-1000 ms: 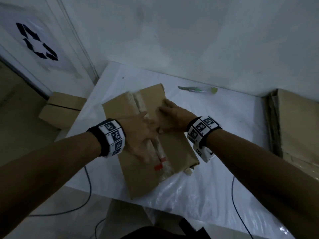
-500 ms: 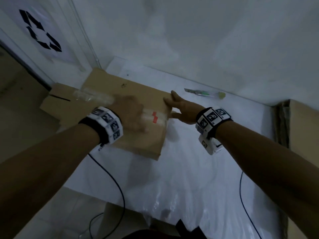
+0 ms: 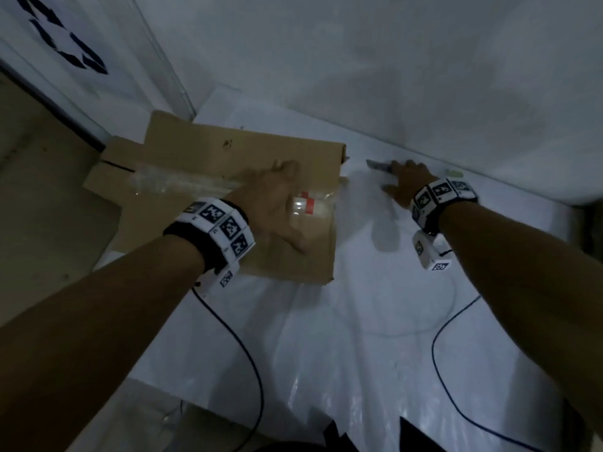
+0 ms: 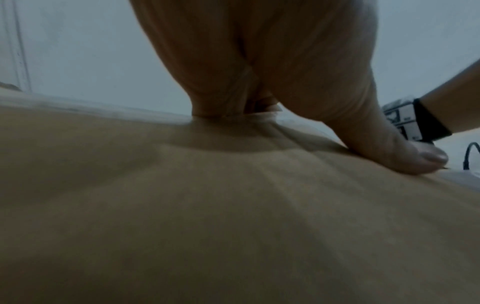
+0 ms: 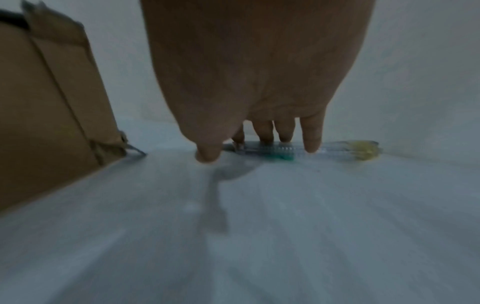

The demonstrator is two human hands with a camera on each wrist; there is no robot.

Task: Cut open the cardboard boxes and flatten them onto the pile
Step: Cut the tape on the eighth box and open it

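Note:
A flattened brown cardboard box with clear tape and a red mark lies at the table's left side, overhanging its left edge. My left hand presses flat on it; in the left wrist view the palm and the thumb bear on the cardboard. My right hand is off the box, at the back of the table. Its straight fingertips touch a clear utility knife with a green slider and a yellow end, which lies on the table. The blade tip shows past the fingers.
The white plastic-covered table meets a white wall at the back. More cardboard lies beyond the left edge, lower down. Black cables run from both wrists across the table. A recycling sign is on the left wall.
My left hand has slid the flattened box to the left, towards the table's edge. My right hand has let go of the box and moved back and right onto the knife.

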